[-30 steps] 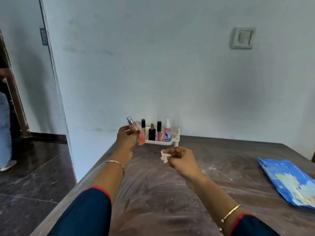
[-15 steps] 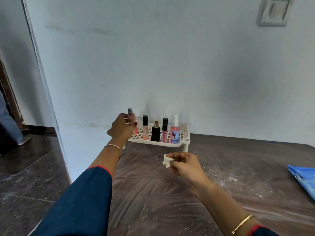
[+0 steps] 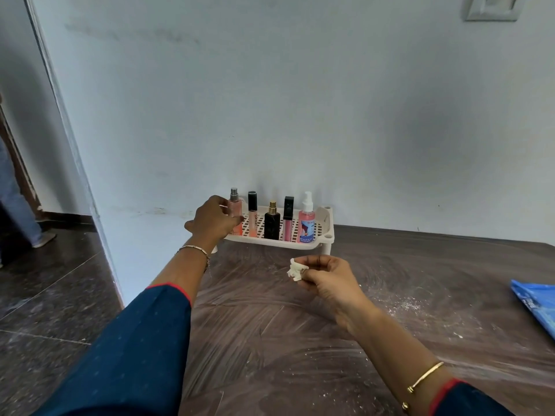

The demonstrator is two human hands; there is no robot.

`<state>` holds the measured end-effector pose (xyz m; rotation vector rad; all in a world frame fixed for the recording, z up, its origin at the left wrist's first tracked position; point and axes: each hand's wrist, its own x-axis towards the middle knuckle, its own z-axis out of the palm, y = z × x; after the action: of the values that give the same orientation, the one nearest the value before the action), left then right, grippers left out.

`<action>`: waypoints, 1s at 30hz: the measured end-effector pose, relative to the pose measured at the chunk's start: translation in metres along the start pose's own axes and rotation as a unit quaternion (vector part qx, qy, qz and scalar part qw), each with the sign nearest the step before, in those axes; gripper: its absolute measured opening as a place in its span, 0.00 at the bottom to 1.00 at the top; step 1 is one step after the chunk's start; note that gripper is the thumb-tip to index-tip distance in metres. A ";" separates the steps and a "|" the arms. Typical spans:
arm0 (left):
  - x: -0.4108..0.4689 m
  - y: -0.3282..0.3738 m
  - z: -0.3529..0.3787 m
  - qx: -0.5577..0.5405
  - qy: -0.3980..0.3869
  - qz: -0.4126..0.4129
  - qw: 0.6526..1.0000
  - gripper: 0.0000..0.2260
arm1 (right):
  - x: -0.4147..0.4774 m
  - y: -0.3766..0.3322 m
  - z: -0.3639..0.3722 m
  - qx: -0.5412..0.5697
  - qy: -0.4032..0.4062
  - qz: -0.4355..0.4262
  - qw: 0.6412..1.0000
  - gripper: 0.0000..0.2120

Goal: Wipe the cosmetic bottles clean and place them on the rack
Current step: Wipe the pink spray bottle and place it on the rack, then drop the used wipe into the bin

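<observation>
Nearest the camera, over the dark brown wooden table (image 3: 270,340) streaked with white powder, a crumpled white wipe (image 3: 295,269) is pinched in the curled fingers of the right hand (image 3: 327,274), which is held low and idle, as it was a second ago. A blue plastic wipes packet (image 3: 537,307) is seen at the table's right edge. Farther off, the clear pink spray bottle with a silver nozzle (image 3: 235,210), held tilted in the air a second ago, has been stood upright at the left end of the white perforated plastic rack (image 3: 324,220). The left hand (image 3: 214,222) is still wrapped round it. Four other cosmetic bottles (image 3: 272,225) are lined up to its right, before the pale wall (image 3: 330,115). With five on the rack and none seen on the table, the task is judged all but finished. Only the release remains, and the slim bottle could be tipped if the hand is drawn away carelessly.
</observation>
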<state>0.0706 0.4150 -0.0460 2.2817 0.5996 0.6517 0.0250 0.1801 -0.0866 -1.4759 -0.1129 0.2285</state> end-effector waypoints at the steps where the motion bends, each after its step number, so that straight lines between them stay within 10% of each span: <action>1: -0.001 0.001 -0.003 -0.010 -0.001 -0.001 1.000 0.26 | 0.000 -0.002 -0.001 0.003 0.003 0.000 1.000 0.11; 13: -0.054 0.079 -0.038 -0.099 0.014 0.038 0.994 0.29 | -0.050 -0.038 -0.033 0.058 0.029 -0.011 0.998 0.11; 30: -0.291 0.169 -0.032 -0.202 -0.418 0.123 0.877 0.11 | -0.196 -0.055 -0.142 0.109 0.126 -0.096 0.981 0.09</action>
<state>-0.1324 0.1508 0.0129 1.9793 -0.2343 -0.1375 -0.1304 -0.0059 -0.0325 -1.2543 -0.0240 -0.1022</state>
